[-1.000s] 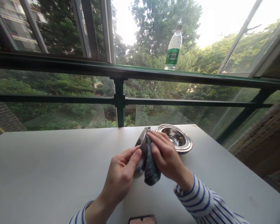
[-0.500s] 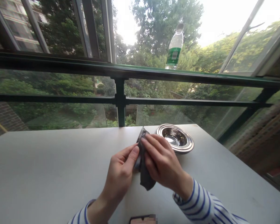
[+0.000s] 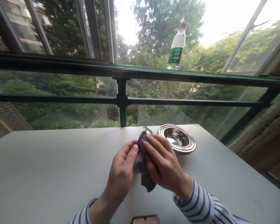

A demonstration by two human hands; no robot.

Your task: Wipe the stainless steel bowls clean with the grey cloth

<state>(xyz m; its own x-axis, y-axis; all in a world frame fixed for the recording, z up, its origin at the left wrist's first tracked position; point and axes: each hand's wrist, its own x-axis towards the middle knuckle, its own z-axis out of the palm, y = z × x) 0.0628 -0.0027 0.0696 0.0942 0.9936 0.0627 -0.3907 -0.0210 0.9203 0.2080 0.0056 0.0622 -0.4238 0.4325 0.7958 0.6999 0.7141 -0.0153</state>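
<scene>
Left hand [image 3: 121, 163] and right hand [image 3: 162, 161] are together over the middle of the worktop [image 3: 60, 168], both in a narrow grip on one steel dish [image 3: 137, 163]. The dish stands on edge, tilted, with its far rim poking up above the fingers. Most of it is hidden by the hands and a grey cloth [image 3: 147, 179].

Left hand has the near-left edge of the dish, thumb up along its side. Right hand is pinching the cloth against the dish, fingers on top. The cloth is wrapped over the dish and its tail hangs below the hands. Can't tell if the tail touches the worktop.

A rimmed steel bowl [image 3: 177, 139] sits right-of-centre near the far edge of the worktop, just right of the right hand, not touching it. A phone [image 3: 146, 219], partly blurred, lies at the near edge, well below the hands. Blue-and-white striped sleeves [image 3: 196, 207] cover both forearms. Beyond the far edge, a plastic bottle [image 3: 177, 46] with a green label stands on the green-topped window rail [image 3: 140, 72], slightly tilted.
</scene>
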